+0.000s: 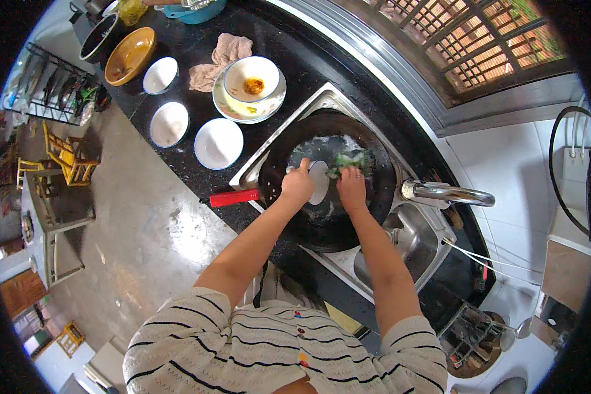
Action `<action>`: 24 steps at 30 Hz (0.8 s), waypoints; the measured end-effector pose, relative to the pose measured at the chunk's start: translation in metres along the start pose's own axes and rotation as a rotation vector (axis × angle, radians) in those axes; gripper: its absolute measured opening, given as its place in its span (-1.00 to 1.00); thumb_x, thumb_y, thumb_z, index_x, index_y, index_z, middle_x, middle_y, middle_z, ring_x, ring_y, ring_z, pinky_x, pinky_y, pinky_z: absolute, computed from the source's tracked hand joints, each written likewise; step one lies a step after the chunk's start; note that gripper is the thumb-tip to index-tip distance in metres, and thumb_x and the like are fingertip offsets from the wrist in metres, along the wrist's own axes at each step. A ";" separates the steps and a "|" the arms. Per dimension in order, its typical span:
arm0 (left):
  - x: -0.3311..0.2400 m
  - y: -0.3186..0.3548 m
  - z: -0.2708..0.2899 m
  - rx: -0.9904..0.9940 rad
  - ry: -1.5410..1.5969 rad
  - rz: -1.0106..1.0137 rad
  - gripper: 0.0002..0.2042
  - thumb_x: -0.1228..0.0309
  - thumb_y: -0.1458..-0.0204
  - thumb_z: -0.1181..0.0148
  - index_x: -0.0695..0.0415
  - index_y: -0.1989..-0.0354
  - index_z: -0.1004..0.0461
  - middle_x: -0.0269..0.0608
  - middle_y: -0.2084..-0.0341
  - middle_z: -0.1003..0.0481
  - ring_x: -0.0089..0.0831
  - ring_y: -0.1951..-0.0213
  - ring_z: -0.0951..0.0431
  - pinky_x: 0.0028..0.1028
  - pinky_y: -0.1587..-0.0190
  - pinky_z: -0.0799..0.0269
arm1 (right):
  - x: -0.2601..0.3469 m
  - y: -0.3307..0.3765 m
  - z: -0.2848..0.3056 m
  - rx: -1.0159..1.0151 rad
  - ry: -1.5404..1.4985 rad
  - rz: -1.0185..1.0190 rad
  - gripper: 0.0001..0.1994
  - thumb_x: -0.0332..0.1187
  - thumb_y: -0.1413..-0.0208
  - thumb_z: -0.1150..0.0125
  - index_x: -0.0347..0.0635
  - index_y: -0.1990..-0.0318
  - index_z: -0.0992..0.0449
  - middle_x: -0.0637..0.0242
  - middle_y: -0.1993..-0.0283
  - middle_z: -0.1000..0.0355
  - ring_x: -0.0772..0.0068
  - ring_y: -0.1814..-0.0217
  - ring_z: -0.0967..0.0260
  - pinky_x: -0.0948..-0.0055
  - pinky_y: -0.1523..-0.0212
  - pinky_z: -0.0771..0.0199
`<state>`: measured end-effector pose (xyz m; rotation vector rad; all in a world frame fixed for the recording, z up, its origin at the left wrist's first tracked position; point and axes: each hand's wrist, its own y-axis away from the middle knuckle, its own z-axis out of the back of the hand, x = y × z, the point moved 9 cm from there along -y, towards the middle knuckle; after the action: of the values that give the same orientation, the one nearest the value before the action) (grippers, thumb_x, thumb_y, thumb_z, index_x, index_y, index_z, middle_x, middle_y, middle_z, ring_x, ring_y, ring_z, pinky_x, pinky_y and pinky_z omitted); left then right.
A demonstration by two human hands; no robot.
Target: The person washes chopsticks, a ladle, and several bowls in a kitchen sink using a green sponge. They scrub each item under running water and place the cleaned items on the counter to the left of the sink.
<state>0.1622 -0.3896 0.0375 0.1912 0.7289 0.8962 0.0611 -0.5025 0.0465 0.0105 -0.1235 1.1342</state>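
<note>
Left hand (299, 184): fingers narrow, holding a white dish (319, 184) tilted on edge; exact shape partly hidden
Right hand (352, 187): fingers bent down at a green-and-white piece (350, 160); cannot tell whether they grip it, nor what it is
White dish location: between the two hands, inside the wok (331, 238)
Wok: dark, wide, under and around both hands, liquid with pale suds beneath the fingers
Red handle (234, 197): left of the left-hand fingers, pointing away from them
Sink (410, 240): below the wok, its bare basin to the right of and nearer the body than the right fingers
Faucet (456, 194): right of the right-hand fingers
Stained bowl (253, 75): beyond and left of the left fingers, on a patterned plate (230, 107)
</note>
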 end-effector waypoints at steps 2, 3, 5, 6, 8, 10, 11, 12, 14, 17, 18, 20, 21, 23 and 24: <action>0.001 0.001 0.007 -0.068 -0.021 -0.001 -0.52 0.46 0.05 0.06 0.06 -0.12 -0.09 0.33 0.31 -0.40 0.04 0.32 -0.52 -0.23 0.29 -0.47 | -0.008 0.009 0.001 -0.074 0.043 -0.114 -0.52 -0.41 0.12 -0.20 -0.11 -0.04 -0.28 0.15 -0.06 -0.20 0.08 -0.16 -0.12 0.12 -0.12 -0.16; 0.003 0.001 0.011 -0.124 0.001 -0.003 -0.53 0.46 0.05 0.06 0.04 -0.12 -0.10 0.37 0.30 -0.37 0.08 0.34 -0.50 -0.21 0.32 -0.47 | 0.000 0.012 -0.006 -0.027 0.088 -0.077 -0.51 -0.37 0.14 -0.23 -0.10 -0.03 -0.31 0.14 -0.08 -0.18 0.07 -0.18 -0.10 0.10 -0.10 -0.16; 0.006 0.002 0.012 -0.166 0.029 0.012 -0.53 0.46 0.05 0.05 0.03 -0.11 -0.11 0.41 0.28 -0.33 0.12 0.35 -0.49 -0.18 0.35 -0.47 | 0.011 0.017 -0.020 0.068 0.180 -0.005 -0.50 -0.31 0.20 -0.28 -0.08 0.00 -0.35 0.12 -0.12 -0.14 0.06 -0.21 -0.06 0.07 -0.08 -0.15; 0.008 0.004 0.010 -0.152 0.035 0.034 -0.53 0.45 0.05 0.04 0.03 -0.12 -0.11 0.41 0.27 -0.32 0.12 0.34 -0.49 -0.17 0.34 -0.47 | 0.015 0.015 -0.015 0.117 0.036 0.041 -0.55 -0.44 0.06 -0.17 -0.01 -0.05 -0.32 0.13 -0.14 -0.13 0.03 -0.18 -0.08 0.03 -0.08 -0.17; 0.014 0.003 0.004 -0.116 0.058 0.059 -0.51 0.45 0.05 0.04 0.03 -0.13 -0.10 0.42 0.24 -0.30 0.13 0.32 -0.48 -0.16 0.31 -0.46 | -0.001 0.008 -0.015 0.063 0.031 -0.078 -0.59 -0.36 0.13 -0.25 -0.05 0.04 -0.38 0.11 -0.13 -0.13 0.01 -0.16 -0.09 0.06 -0.05 -0.18; 0.007 0.001 -0.007 -0.054 0.106 0.044 -0.49 0.45 0.05 0.04 0.02 -0.16 -0.08 0.43 0.19 -0.30 0.15 0.27 -0.48 -0.15 0.27 -0.46 | -0.029 0.005 -0.026 0.097 -0.045 -0.249 -0.65 -0.33 0.13 -0.27 -0.16 0.13 -0.42 0.07 -0.04 -0.22 0.04 -0.08 -0.17 0.16 -0.01 -0.24; 0.008 -0.001 -0.020 0.063 0.191 0.101 -0.48 0.46 0.05 0.03 0.04 -0.16 -0.07 0.38 0.12 -0.28 0.16 0.25 -0.47 -0.20 0.29 -0.49 | -0.040 0.006 -0.031 0.071 -0.293 -0.323 -0.67 -0.33 0.11 -0.26 -0.18 0.15 -0.41 0.08 -0.01 -0.24 0.06 -0.06 -0.19 0.18 0.00 -0.25; 0.002 0.004 -0.016 0.177 0.279 0.163 -0.47 0.47 0.06 0.02 0.05 -0.16 -0.05 0.32 0.04 -0.27 0.16 0.22 -0.47 -0.24 0.31 -0.51 | -0.044 0.005 -0.030 0.045 -0.541 -0.387 -0.69 -0.34 0.10 -0.24 -0.20 0.16 -0.41 0.08 0.02 -0.27 0.09 -0.04 -0.21 0.21 0.00 -0.25; 0.015 -0.009 -0.052 0.321 0.459 0.231 -0.39 0.52 0.07 0.03 0.07 -0.23 0.04 0.09 -0.15 -0.15 0.17 0.10 -0.42 -0.25 0.34 -0.57 | -0.041 0.005 -0.025 -0.100 -0.889 -0.359 -0.70 -0.36 0.03 -0.17 -0.26 0.12 -0.38 0.13 0.08 -0.33 0.19 -0.04 -0.24 0.30 -0.04 -0.23; 0.004 0.006 -0.059 0.426 0.973 0.365 -0.34 0.57 0.07 0.07 0.05 -0.28 0.11 0.09 -0.16 -0.13 0.10 0.02 -0.38 -0.15 0.36 -0.60 | 0.008 -0.004 0.023 -0.086 -1.022 -0.087 -0.63 -0.39 0.01 -0.16 -0.22 0.01 -0.35 0.14 0.04 -0.31 0.20 -0.09 -0.21 0.33 -0.10 -0.17; 0.002 0.005 -0.064 0.471 1.038 0.382 -0.31 0.61 0.08 0.11 0.01 -0.30 0.13 0.04 -0.19 -0.08 0.06 -0.01 -0.35 -0.10 0.36 -0.60 | 0.009 -0.004 0.004 0.139 -1.126 -0.225 -0.43 -0.43 0.10 -0.24 0.00 -0.15 -0.24 0.14 -0.10 -0.19 0.08 -0.17 -0.11 0.18 -0.16 -0.10; -0.003 0.007 -0.071 0.549 1.029 0.350 -0.32 0.62 0.07 0.15 0.00 -0.30 0.13 0.03 -0.19 -0.07 0.06 0.00 -0.35 -0.13 0.36 -0.61 | 0.019 -0.008 0.022 0.091 -0.624 -0.039 -0.37 -0.49 0.14 -0.24 0.11 -0.16 -0.23 0.15 -0.11 -0.18 0.04 -0.20 -0.07 0.16 -0.18 -0.07; -0.008 0.011 -0.068 0.592 1.017 0.332 -0.33 0.62 0.07 0.17 -0.01 -0.30 0.13 0.02 -0.20 -0.07 0.06 0.00 -0.36 -0.15 0.36 -0.61 | 0.026 -0.009 0.030 0.062 -0.374 0.044 -0.34 -0.52 0.15 -0.24 0.17 -0.17 -0.22 0.16 -0.11 -0.17 0.02 -0.21 -0.05 0.15 -0.19 -0.05; -0.019 0.009 -0.064 0.625 0.939 0.171 -0.36 0.59 0.04 0.18 -0.02 -0.29 0.10 0.03 -0.17 -0.10 0.08 0.00 -0.36 -0.17 0.39 -0.62 | 0.022 -0.019 0.016 0.144 -0.297 0.104 -0.36 -0.55 0.18 -0.23 0.18 -0.13 -0.24 0.16 -0.13 -0.17 -0.05 -0.12 -0.17 0.16 -0.06 -0.23; -0.018 0.005 -0.062 0.600 0.915 0.130 -0.37 0.57 0.03 0.18 -0.02 -0.29 0.10 0.03 -0.17 -0.11 0.09 0.00 -0.35 -0.17 0.40 -0.62 | 0.018 -0.023 0.004 0.254 -0.358 0.079 -0.40 -0.51 0.16 -0.22 0.14 -0.12 -0.25 0.14 -0.11 -0.20 -0.05 -0.08 -0.22 0.17 -0.01 -0.28</action>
<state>0.1116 -0.4092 0.0027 0.3658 1.8562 0.8508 0.0891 -0.4967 0.0540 0.4393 -0.2990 1.2126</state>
